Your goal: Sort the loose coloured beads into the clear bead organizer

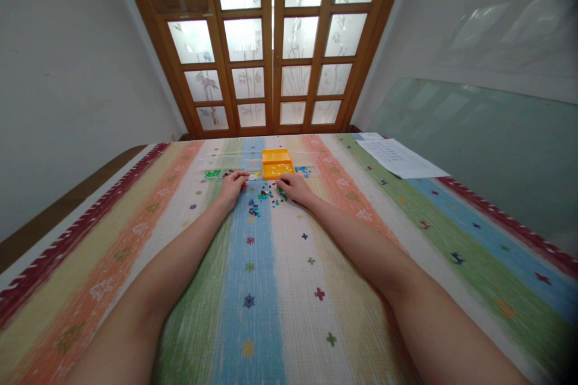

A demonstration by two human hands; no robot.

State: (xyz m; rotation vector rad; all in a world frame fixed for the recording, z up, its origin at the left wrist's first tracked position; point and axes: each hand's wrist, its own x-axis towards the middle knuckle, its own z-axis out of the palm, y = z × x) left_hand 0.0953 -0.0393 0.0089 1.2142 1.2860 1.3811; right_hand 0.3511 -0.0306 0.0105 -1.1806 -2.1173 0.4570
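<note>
Both my arms reach far out over a striped cloth (280, 289). My left hand (233, 184) rests palm down, fingers curled, at the near edge of a clear compartment tray (217, 163) holding green bits (212, 174). My right hand (293, 186) lies with its fingertips drawn together beside a scatter of small coloured beads (264, 197) on the cloth. An orange box (277, 163) with pale bits inside stands just beyond both hands. Blue bits (302, 171) lie in the clear tray to its right. What the fingers hold is too small to see.
A sheet of printed paper (400, 158) lies at the far right of the table. A glass pane (487, 144) leans against the right wall. Wooden doors with frosted panes (271, 42) stand behind the table. The table's left edge (67, 204) runs diagonally.
</note>
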